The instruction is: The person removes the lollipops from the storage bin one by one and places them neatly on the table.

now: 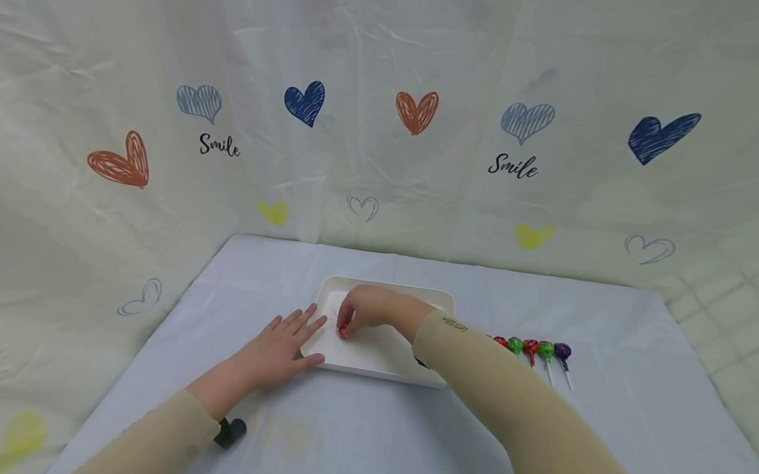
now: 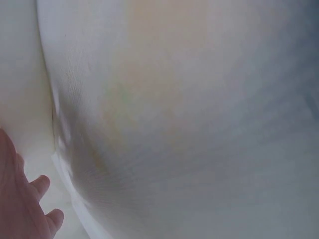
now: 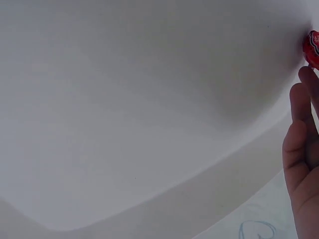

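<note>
A shallow white tray (image 1: 382,352) lies on the white-covered table. Inside it, toward the left end, my right hand (image 1: 372,306) pinches a red-wrapped lollipop (image 1: 343,330) by its head at the fingertips. The right wrist view catches the red wrapper (image 3: 312,49) at its edge, beside the fingers (image 3: 296,137). A thin stick seems to run up from the head, but it is hard to make out. My left hand (image 1: 281,352) rests with spread, straight fingers at the tray's left rim. Only part of that hand (image 2: 20,199) shows in the left wrist view.
Right of the tray, several wrapped lollipops (image 1: 530,347) in red, green and purple lie in a row, sticks toward me; my right sleeve (image 1: 476,359) covers part of the row. A small black object (image 1: 231,433) sits by my left sleeve. Behind the table hangs a heart-printed curtain (image 1: 357,159).
</note>
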`<state>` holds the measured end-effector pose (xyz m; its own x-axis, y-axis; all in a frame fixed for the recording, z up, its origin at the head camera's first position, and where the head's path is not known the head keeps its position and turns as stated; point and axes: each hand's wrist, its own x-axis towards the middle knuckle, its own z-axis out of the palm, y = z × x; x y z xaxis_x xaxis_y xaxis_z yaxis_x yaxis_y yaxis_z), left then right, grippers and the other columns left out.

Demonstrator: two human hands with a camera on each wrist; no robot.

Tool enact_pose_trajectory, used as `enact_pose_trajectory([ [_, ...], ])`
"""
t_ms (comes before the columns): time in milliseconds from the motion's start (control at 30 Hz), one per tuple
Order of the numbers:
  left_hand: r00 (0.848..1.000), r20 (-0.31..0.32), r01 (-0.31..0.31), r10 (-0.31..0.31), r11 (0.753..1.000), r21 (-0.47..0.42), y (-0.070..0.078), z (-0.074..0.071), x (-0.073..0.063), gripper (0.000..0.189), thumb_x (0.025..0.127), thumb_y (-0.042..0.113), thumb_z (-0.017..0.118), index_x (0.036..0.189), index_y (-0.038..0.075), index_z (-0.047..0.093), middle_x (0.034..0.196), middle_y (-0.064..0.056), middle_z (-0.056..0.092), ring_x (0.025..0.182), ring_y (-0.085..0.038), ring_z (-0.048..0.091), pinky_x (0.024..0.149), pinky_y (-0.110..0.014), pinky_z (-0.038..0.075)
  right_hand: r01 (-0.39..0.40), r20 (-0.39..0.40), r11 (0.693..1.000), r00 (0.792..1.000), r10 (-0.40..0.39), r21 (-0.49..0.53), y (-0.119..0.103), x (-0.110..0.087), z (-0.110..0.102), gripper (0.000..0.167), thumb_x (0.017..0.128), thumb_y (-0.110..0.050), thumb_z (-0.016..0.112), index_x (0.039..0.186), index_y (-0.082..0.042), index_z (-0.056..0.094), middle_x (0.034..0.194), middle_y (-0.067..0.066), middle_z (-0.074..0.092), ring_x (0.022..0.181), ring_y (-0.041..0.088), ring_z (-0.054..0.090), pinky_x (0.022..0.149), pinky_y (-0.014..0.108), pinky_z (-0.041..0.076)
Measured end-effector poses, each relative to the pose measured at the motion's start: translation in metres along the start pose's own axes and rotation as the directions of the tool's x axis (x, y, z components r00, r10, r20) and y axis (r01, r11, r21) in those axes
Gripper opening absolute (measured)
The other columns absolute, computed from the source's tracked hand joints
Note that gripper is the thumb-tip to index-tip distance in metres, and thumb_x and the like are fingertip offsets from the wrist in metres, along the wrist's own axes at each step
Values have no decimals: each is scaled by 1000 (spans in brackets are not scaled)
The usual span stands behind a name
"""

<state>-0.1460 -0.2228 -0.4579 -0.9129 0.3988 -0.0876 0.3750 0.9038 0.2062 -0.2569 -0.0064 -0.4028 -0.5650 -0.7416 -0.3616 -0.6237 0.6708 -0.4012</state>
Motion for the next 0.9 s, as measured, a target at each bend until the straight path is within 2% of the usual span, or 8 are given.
enact_pose_trajectory([
  [267,1000,6,3,-3,1000,-8,2,-2,-1,85,91,77,36,160,29,19,167,3,8,151,-30,16,119,-57,15,-28,16,1000,999,27,13,17,-14,0,9,87,-25,78,95,-29,79,85,-17,68,85,7,61,85,25,50],
  [600,1000,4,5,-5,1000,-16,3,-3,-2,84,92,76,37,160,30,18,167,3,7,151,-30,14,119,-56,13,-74,23,997,997,73,31,37,-42,-8,16,89,-16,76,98,-29,80,91,-18,69,92,7,58,88,28,49],
  [767,1000,-7,-4,4,1000,-19,2,0,-2,83,93,75,36,160,29,18,167,2,7,151,-30,15,119,-57,14,-102,27,994,995,101,26,42,-51,-11,18,89,-14,74,97,-29,81,92,-17,68,94,9,56,87,30,48],
  [900,1000,-5,-8,8,1000,-10,3,-1,-2,84,93,74,37,160,28,18,167,1,7,151,-30,15,119,-56,14,-91,15,996,996,91,17,44,-55,-12,19,90,-16,74,102,-30,80,93,-19,68,92,8,56,84,28,49],
])
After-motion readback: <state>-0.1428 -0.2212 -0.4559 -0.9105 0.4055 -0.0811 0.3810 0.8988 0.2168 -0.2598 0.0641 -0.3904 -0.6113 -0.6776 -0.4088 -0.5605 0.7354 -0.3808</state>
